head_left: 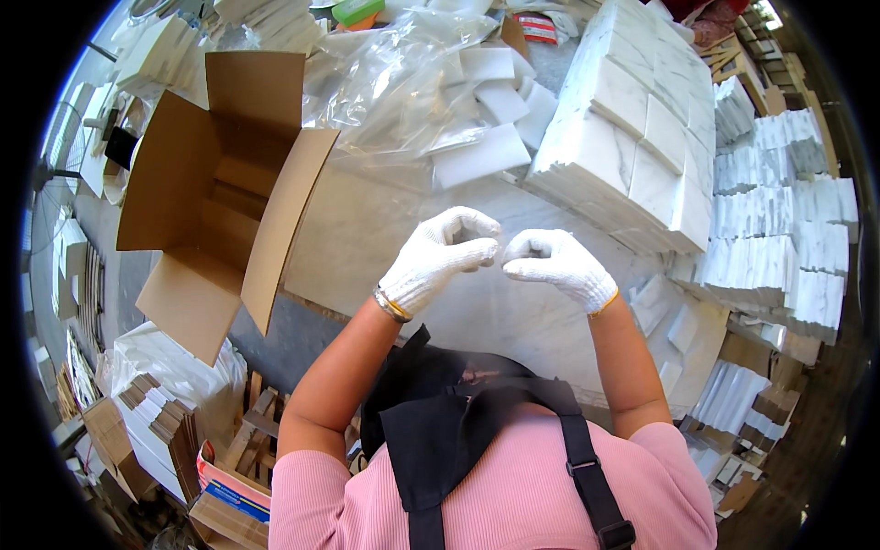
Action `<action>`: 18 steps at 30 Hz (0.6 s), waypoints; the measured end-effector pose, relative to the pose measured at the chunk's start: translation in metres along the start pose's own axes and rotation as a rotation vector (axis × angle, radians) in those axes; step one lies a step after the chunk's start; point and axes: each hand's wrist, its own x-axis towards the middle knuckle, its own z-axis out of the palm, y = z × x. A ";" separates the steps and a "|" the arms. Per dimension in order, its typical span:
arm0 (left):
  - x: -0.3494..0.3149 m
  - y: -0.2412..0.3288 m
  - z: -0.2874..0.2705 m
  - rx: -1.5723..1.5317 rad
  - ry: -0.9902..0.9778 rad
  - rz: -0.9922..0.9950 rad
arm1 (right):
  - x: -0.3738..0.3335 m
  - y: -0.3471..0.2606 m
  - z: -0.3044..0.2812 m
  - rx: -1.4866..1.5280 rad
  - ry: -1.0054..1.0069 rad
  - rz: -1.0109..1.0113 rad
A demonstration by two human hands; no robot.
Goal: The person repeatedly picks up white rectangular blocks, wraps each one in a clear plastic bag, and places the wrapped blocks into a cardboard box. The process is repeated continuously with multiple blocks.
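Observation:
My left hand point(442, 259), in a white knitted glove, is raised over the pale work table point(367, 220). Its fingers curl in toward the thumb. Facing it, a small gap away, my right hand point(561, 268) wears a matching glove, with thumb and forefinger drawn into a pinch. If anything thin lies between the fingertips, it is too small to make out. To the left of my hands a brown cardboard box point(179, 192) stands with its flaps spread. Ahead on the right is a large stack of white grey-veined marble tiles point(632, 137).
Clear plastic film point(385, 78) lies crumpled beyond my hands, beside several white foam sheets point(481, 156). More stacked tiles point(761, 220) line the right side. At lower left are a white plastic bag point(174, 353) and a red-and-blue carton point(234, 490).

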 end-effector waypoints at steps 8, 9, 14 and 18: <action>0.004 0.002 -0.005 -0.096 0.110 -0.016 | 0.014 -0.008 0.021 0.119 0.146 -0.041; 0.002 0.001 -0.007 -0.104 0.120 -0.014 | 0.014 -0.011 0.026 -0.016 0.181 -0.082; -0.003 -0.003 -0.005 -0.095 0.137 0.017 | 0.019 -0.017 0.049 -0.352 0.246 -0.074; -0.006 -0.006 -0.004 -0.122 0.221 0.072 | 0.021 -0.011 0.050 -0.361 0.351 -0.121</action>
